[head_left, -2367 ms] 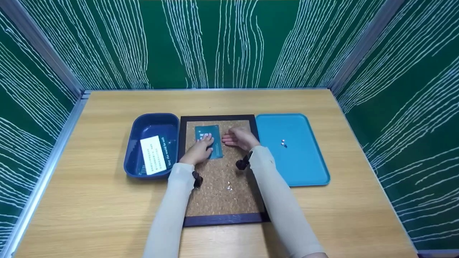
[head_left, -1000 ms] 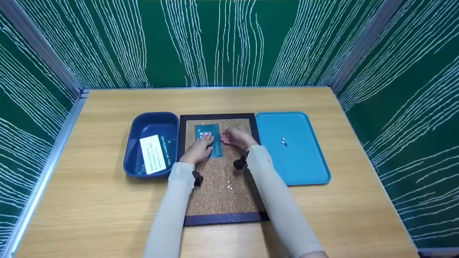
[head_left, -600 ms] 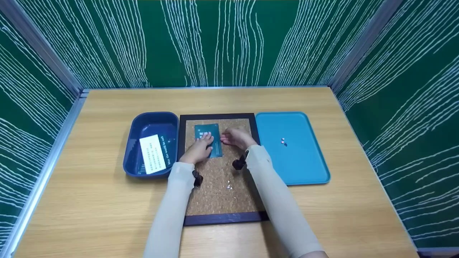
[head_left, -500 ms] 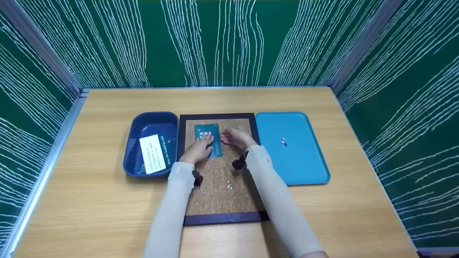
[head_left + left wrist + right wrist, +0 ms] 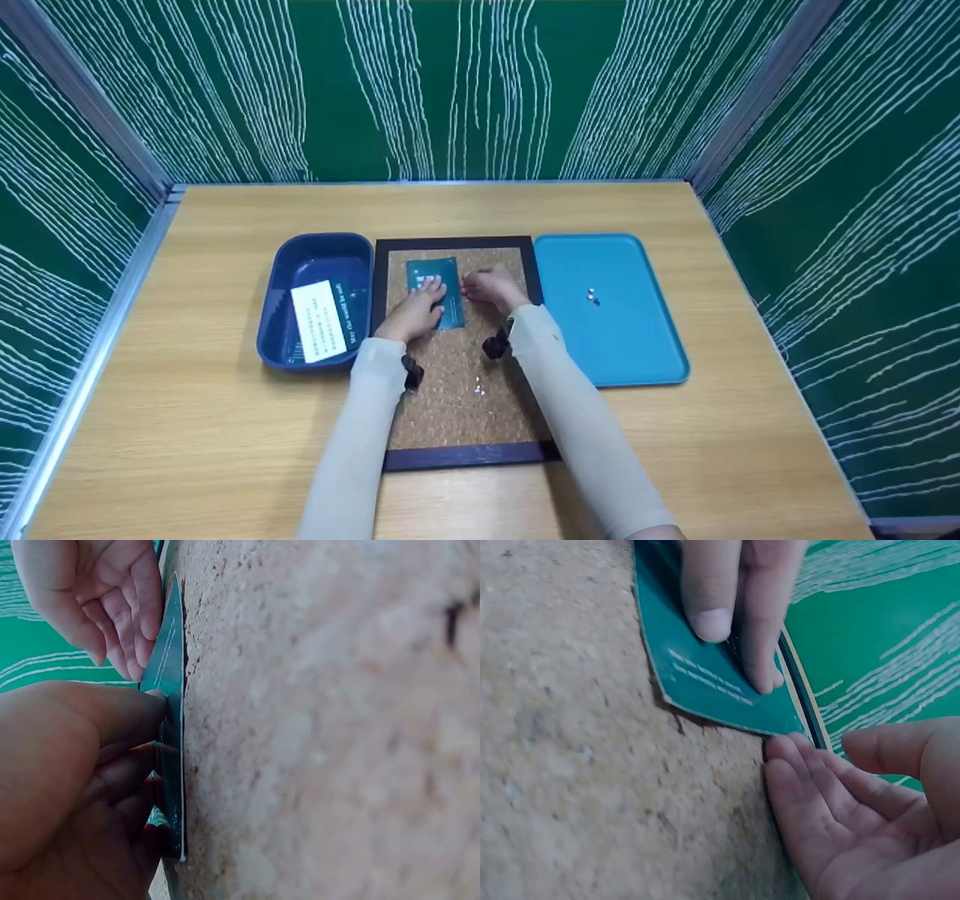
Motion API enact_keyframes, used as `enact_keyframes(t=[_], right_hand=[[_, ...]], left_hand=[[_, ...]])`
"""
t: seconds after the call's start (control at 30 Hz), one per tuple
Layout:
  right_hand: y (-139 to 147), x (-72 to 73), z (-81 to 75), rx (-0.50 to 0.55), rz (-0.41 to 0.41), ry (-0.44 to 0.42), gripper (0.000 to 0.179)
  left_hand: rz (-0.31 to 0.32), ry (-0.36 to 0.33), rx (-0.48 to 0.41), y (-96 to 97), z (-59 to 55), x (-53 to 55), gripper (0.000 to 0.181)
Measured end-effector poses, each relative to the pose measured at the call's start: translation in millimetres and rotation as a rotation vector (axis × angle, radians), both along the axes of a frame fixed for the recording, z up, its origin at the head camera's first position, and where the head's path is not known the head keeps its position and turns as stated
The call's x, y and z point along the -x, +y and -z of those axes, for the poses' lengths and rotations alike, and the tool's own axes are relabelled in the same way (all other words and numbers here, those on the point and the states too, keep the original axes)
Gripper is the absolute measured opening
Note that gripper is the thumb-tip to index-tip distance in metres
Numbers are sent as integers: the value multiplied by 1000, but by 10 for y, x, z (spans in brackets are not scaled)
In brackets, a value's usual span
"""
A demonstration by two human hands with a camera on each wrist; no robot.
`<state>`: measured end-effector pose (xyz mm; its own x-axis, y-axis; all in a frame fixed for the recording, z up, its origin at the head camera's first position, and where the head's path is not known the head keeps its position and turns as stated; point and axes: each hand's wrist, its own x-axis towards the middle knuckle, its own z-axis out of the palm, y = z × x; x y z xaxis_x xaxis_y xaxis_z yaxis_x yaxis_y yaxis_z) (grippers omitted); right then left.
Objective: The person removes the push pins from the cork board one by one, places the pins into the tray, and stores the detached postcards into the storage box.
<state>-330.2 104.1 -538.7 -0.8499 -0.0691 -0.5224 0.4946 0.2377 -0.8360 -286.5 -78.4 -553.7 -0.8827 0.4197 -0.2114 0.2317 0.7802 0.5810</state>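
Note:
A teal card with white print (image 5: 452, 309) lies on the upper part of a dark-framed cork board (image 5: 442, 420). My left hand (image 5: 414, 309) rests on the card, its fingertips and thumb pressing it to the cork; the left wrist view shows the thumb (image 5: 156, 706) against the card. At the card's right-hand edge is my right hand (image 5: 495, 288). In the right wrist view its relaxed, extended fingers (image 5: 799, 780) meet the card's edge, thumb apart, and no object shows in the palm. The left palm covers part of the card.
Left of the board stands a dark blue bin (image 5: 270, 330) holding a white card (image 5: 319, 321) and teal cards. On its right lies a blue tray (image 5: 637, 337) with a few tiny objects (image 5: 592, 296). Small clear shiny pieces (image 5: 478, 387) sit lower on the cork.
My right hand has turned slightly at the card's edge and its wrist has shifted a little left. The left hand stays on the card, which has not visibly moved.

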Motion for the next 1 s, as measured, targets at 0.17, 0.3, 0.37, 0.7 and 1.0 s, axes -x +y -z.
enact_keyframes(t=[0.17, 0.3, 0.37, 0.7, 1.0], right_hand=[[-31, -17, 3, -21, 9, 38, 24], [-55, -26, 27, 3, 15, 58, 28], [-68, -31, 40, 14, 13, 65, 31], [-119, -69, 94, -58, -9, 114, 30], [-127, -88, 116, -82, 2, 97, 26]], left_hand=[[2, 8, 2, 1, -5, 8, 50], [-6, 0, 8, 6, -8, 10, 50], [-10, -5, 11, 10, -6, 14, 50], [-9, -10, 3, 16, -11, 6, 50], [-22, -21, 12, 7, -26, -5, 51]])
